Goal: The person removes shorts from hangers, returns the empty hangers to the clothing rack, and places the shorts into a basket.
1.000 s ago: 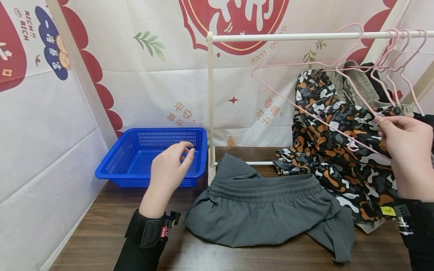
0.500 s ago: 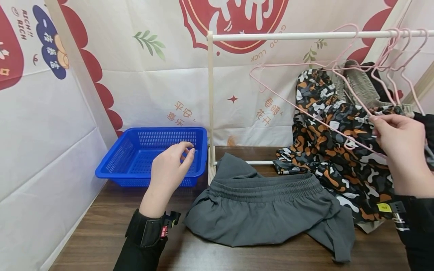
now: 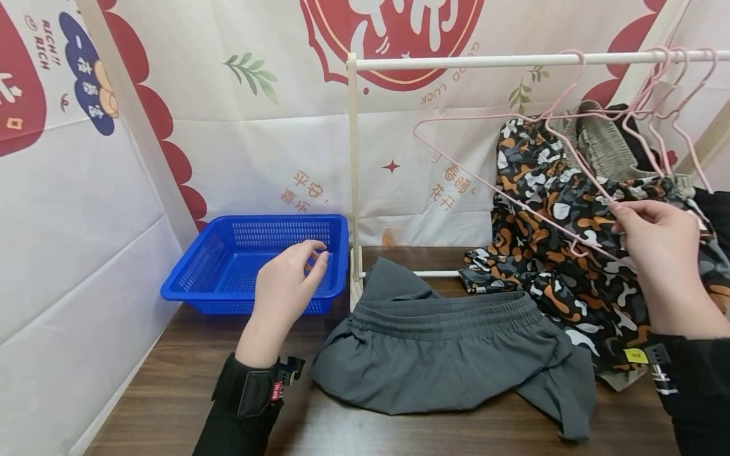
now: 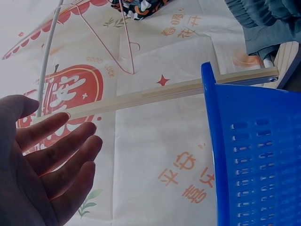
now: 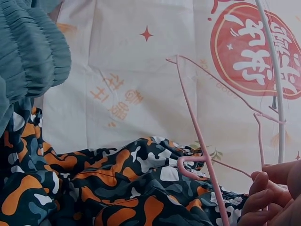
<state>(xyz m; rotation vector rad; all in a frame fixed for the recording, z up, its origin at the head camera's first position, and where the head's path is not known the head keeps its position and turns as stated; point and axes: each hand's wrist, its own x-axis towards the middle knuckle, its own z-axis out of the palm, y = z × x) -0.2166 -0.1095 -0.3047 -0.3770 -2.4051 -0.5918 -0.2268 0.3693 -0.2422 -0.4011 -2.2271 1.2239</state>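
My right hand pinches the right arm of a pink clothes hanger between thumb and fingers. The hanger's hook overlaps the white rail in the head view, and its long lower bar slants down to the right. Behind it hang camouflage-print trousers in black, orange and white. Loosely bent and holding nothing, my left hand hovers over the right side of a blue plastic basket; its fingers spread apart in the left wrist view. Dark grey shorts lie on the table, their gathered waistband toward the rack.
A white rail runs across the back on a wooden post. Several more pink hangers carry garments at the right end. A printed white cloth stands behind the wooden table and along its left side.
My right hand has drawn the pink hanger leftward and slightly down, its hook shifting left along the rail. The left hand and the grey shorts stay where they were.
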